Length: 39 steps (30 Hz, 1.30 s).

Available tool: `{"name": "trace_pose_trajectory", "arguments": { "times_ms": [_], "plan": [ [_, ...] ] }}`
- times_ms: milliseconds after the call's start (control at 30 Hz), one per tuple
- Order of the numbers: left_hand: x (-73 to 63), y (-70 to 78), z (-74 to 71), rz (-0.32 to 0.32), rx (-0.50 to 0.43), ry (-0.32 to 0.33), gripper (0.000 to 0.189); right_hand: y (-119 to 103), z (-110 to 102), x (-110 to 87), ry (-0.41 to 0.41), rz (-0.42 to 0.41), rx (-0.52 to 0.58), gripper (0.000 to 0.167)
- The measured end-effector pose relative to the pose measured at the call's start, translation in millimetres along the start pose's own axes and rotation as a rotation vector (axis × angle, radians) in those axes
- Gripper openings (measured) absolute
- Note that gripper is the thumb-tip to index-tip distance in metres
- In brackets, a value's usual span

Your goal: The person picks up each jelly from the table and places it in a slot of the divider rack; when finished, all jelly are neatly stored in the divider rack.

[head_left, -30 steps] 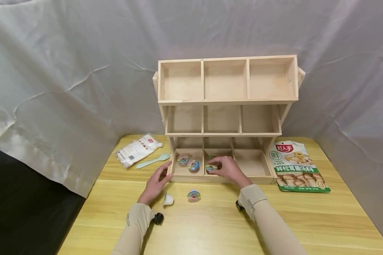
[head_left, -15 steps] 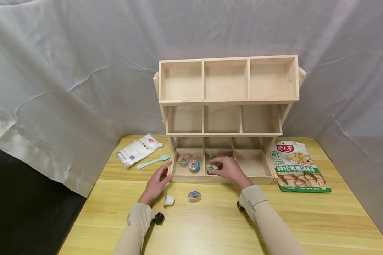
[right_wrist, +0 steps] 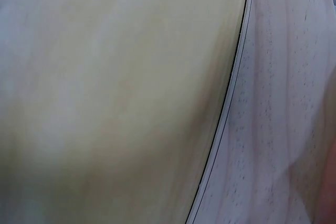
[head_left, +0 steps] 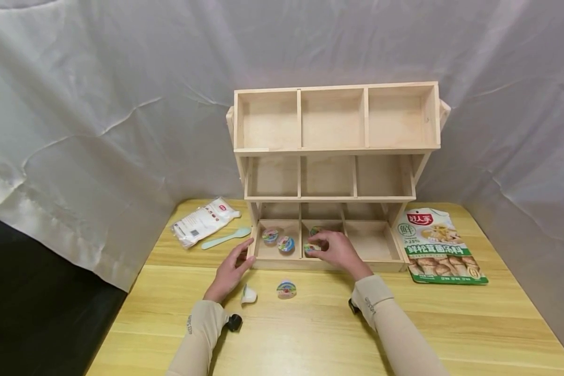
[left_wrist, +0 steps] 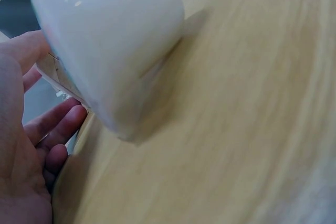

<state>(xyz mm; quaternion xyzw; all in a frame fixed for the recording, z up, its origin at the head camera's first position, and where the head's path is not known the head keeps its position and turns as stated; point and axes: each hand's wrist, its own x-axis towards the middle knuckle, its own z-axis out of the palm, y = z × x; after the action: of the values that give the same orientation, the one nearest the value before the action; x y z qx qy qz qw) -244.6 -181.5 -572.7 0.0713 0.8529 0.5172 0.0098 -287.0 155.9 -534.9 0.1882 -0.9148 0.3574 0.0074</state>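
Observation:
In the head view, my right hand (head_left: 338, 251) reaches into the bottom middle compartment of a three-tier wooden organizer (head_left: 329, 264) and pinches a small jelly cup (head_left: 312, 249) with a colourful lid. Partly behind the fingers sits another jelly cup (head_left: 316, 230). The bottom left compartment holds a pink-lidded jelly cup (head_left: 270, 236) and a blue-lidded one (head_left: 286, 244). My left hand (head_left: 229, 271) rests against the organizer's lower left corner, fingers relaxed. Beside its wrist a white jelly cup (left_wrist: 115, 45) lies tipped on its side, large in the left wrist view. Another jelly cup (head_left: 286, 289) lies before the organizer.
Left of the organizer lie a white printed packet (head_left: 204, 222) and a pale green spoon (head_left: 225, 238). On the right lies a mushroom seasoning pouch (head_left: 442, 245). Grey curtain (head_left: 122, 130) surrounds the back and sides of the wooden table (head_left: 310, 339).
Almost nothing differs. The right hand stays at the jelly cup in the bottom middle compartment, and the left hand stays at the organizer's corner.

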Motion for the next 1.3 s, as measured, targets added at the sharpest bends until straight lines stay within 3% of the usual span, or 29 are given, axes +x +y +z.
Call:
{"name": "trace_pose_trajectory", "arguments": {
  "times_ms": [533, 733, 900, 1100, 1300],
  "plan": [
    [0.1, -4.1, 4.1, 0.005, -0.019, 0.003, 0.056, 2.0, 0.0, -3.9, 0.013, 0.001, -0.029, 0.034],
    [1.1, -4.3, 5.5, 0.014, -0.01, 0.004, 0.056, 1.5, -0.4, -8.1, 0.072, -0.028, 0.011, 0.032],
    [-1.4, -2.8, 5.0, 0.012, 0.007, -0.01, 0.056, -15.8, -4.8, -23.2, 0.116, -0.067, 0.066, 0.03],
    [-1.6, -1.8, -0.8, 0.014, 0.002, 0.008, 0.056, -45.4, -9.7, -41.8, 0.079, -0.13, 0.089, 0.028],
    [-1.5, -0.8, -0.1, 0.019, -0.001, -0.002, 0.057, -51.8, -1.8, -59.1, 0.007, -0.106, 0.081, 0.028]
  ]
}}
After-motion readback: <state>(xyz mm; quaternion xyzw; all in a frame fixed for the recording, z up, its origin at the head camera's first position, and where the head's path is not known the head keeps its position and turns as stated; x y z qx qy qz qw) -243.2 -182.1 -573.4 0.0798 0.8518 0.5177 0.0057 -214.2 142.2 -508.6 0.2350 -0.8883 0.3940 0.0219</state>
